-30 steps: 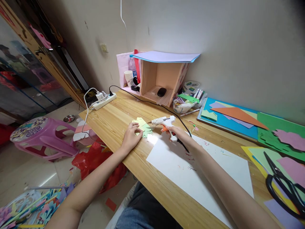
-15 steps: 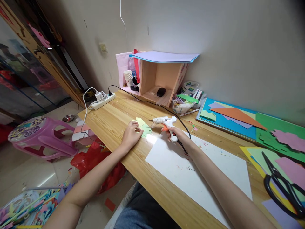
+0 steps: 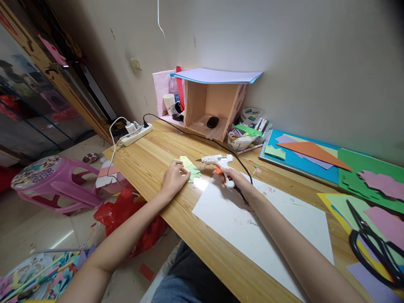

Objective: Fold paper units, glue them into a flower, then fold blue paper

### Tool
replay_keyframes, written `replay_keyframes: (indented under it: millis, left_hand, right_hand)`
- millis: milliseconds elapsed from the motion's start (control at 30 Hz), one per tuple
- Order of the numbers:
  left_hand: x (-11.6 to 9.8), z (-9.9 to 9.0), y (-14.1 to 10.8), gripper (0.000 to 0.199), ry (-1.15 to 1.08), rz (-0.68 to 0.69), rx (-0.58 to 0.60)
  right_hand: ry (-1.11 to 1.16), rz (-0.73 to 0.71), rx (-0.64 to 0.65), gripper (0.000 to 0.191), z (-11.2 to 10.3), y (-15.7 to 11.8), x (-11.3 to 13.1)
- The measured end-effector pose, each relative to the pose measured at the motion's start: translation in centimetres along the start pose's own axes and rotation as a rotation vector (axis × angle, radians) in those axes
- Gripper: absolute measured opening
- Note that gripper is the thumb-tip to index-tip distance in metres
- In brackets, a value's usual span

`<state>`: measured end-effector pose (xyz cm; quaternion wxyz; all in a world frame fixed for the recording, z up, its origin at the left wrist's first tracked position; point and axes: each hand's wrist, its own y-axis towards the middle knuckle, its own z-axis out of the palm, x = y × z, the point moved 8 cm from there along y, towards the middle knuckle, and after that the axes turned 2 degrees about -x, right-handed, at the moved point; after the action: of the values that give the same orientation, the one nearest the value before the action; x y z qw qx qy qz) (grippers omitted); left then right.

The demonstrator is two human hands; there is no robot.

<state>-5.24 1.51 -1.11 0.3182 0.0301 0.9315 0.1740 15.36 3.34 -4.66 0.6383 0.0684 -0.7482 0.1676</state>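
Note:
A white glue gun [image 3: 217,160] with an orange trigger is gripped in my right hand [image 3: 235,179], above the edge of a white sheet [image 3: 261,227]. Its nozzle points left, close to the cut green paper piece [image 3: 191,168], which is light green and yellowish. My left hand [image 3: 175,176] rests on the wooden table [image 3: 151,155] at the left side of that paper, fingers bent and pressed on its edge. The fingers partly cover the paper.
An open box [image 3: 217,101] stands against the wall, beside a basket of markers [image 3: 241,139]. Coloured papers [image 3: 312,151] and black scissors [image 3: 372,240] lie at the right. A power strip [image 3: 137,134] sits at the left corner; the gun's black cord crosses the table.

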Motion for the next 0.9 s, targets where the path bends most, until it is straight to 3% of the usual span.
replay_keyframes:
  millis: [567,900]
  left_hand:
    - [0.1,0.1,0.1,0.013,-0.005,-0.013,0.028]
    - [0.1,0.1,0.1,0.013,-0.095,-0.004,0.045]
  right_hand:
    - [0.110,0.043,0.051,0.047,0.1,0.7,-1.3]
    - [0.082,-0.028,0.028,0.043,-0.1,0.5,-0.6]
